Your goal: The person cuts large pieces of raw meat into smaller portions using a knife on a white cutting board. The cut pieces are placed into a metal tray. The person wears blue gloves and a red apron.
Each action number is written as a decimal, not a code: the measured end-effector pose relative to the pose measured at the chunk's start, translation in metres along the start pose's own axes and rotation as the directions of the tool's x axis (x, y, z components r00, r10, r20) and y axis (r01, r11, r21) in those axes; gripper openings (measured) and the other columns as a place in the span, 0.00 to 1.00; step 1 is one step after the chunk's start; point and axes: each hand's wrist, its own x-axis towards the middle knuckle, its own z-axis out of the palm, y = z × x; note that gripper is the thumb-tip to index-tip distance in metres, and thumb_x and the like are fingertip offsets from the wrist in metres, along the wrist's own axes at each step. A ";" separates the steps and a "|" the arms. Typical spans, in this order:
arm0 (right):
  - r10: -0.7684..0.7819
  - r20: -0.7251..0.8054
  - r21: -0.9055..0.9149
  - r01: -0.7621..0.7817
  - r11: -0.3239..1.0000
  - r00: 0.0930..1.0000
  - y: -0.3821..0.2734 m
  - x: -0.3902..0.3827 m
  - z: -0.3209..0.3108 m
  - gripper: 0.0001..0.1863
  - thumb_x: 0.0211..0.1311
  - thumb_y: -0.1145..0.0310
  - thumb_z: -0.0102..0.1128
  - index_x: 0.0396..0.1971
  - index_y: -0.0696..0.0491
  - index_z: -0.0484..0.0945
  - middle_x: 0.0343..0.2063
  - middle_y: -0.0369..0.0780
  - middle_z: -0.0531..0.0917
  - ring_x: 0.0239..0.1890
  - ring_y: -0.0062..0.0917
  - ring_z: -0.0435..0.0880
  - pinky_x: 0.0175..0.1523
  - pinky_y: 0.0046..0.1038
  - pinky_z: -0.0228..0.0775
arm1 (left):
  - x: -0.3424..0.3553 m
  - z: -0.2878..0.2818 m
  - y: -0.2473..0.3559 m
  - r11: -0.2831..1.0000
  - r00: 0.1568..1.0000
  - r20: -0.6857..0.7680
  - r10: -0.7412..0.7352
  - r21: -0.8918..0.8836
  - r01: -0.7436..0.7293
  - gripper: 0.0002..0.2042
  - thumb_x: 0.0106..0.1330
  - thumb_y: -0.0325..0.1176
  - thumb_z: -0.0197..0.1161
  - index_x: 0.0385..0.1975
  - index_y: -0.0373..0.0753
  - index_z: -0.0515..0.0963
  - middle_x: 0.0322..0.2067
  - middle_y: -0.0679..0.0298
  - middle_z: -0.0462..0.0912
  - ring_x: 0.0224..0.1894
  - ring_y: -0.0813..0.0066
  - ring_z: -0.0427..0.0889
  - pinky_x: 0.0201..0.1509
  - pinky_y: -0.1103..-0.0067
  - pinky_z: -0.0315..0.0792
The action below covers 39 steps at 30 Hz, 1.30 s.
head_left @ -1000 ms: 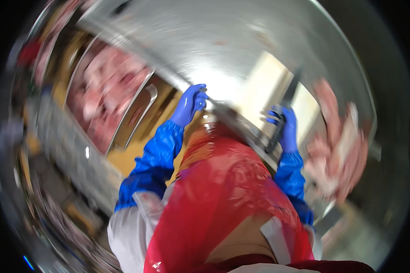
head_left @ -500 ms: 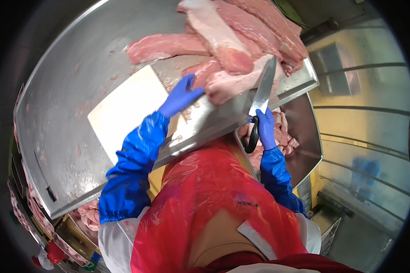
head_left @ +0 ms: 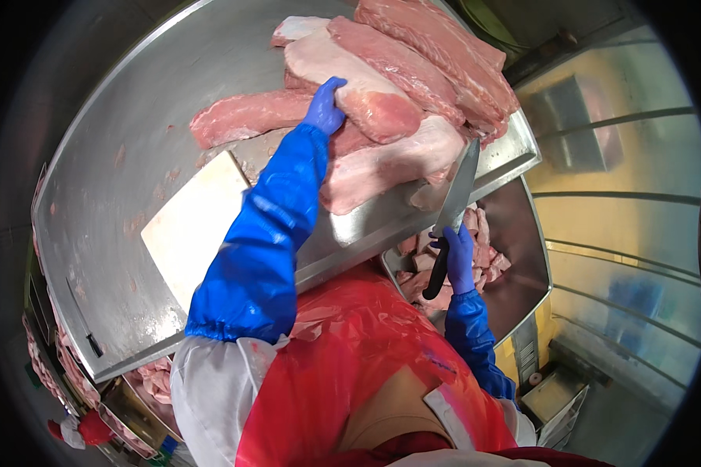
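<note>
My left hand [head_left: 325, 110], in a blue glove, is closed on the near-left edge of a long pork loin [head_left: 366, 97] with a pale fat side. Its fingertips rest on top of the meat; the thumb side is partly hidden. More loins [head_left: 432, 47] are heaped behind it. One loin [head_left: 249, 117] lies beneath to the left, and another [head_left: 397, 159] lies nearer me. In my right hand [head_left: 459, 265] is a large knife [head_left: 459, 187], gripped at its black handle, blade tilted up and away beside the table's near edge.
A white cutting board [head_left: 199, 226] lies on the steel table [head_left: 109, 233]. At the table's left corner is a thin black-handled tool [head_left: 93, 345]. Below the right edge stands a steel bin [head_left: 522, 257] holding cut meat pieces [head_left: 487, 249]. Further left, another person's red-and-white clothing [head_left: 82, 430] shows.
My left hand has reached farther forward, from beside the cutting board onto the loin. My right hand and the knife have moved slightly down, above the bin.
</note>
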 end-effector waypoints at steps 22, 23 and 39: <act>-0.015 0.444 0.014 0.010 1.000 0.896 -0.018 -0.005 0.223 0.14 0.69 0.70 0.49 0.50 0.61 0.70 0.36 0.41 0.81 0.34 0.30 0.85 0.34 0.28 0.79 | -0.386 -0.154 0.198 0.543 0.859 0.301 -0.414 0.839 -0.032 0.16 0.58 0.30 0.63 0.48 0.42 0.78 0.43 0.55 0.81 0.41 0.64 0.82 0.48 0.71 0.75; -0.011 0.467 0.014 0.005 1.000 0.884 -0.021 -0.011 0.241 0.14 0.69 0.70 0.49 0.49 0.61 0.70 0.35 0.42 0.80 0.33 0.30 0.85 0.34 0.28 0.79 | -0.410 -0.146 0.188 0.558 0.809 0.242 -0.536 0.820 0.125 0.17 0.59 0.30 0.63 0.49 0.42 0.78 0.44 0.56 0.80 0.43 0.64 0.81 0.49 0.71 0.75; -0.169 0.704 -0.534 0.671 0.515 0.690 0.020 -0.151 0.424 0.11 0.68 0.67 0.48 0.46 0.56 0.70 0.29 0.48 0.80 0.29 0.43 0.81 0.36 0.39 0.74 | -0.415 -0.296 0.224 -0.051 0.967 -0.254 0.031 0.966 0.255 0.46 0.42 0.45 0.73 0.66 0.45 0.61 0.61 0.48 0.66 0.63 0.47 0.64 0.64 0.48 0.57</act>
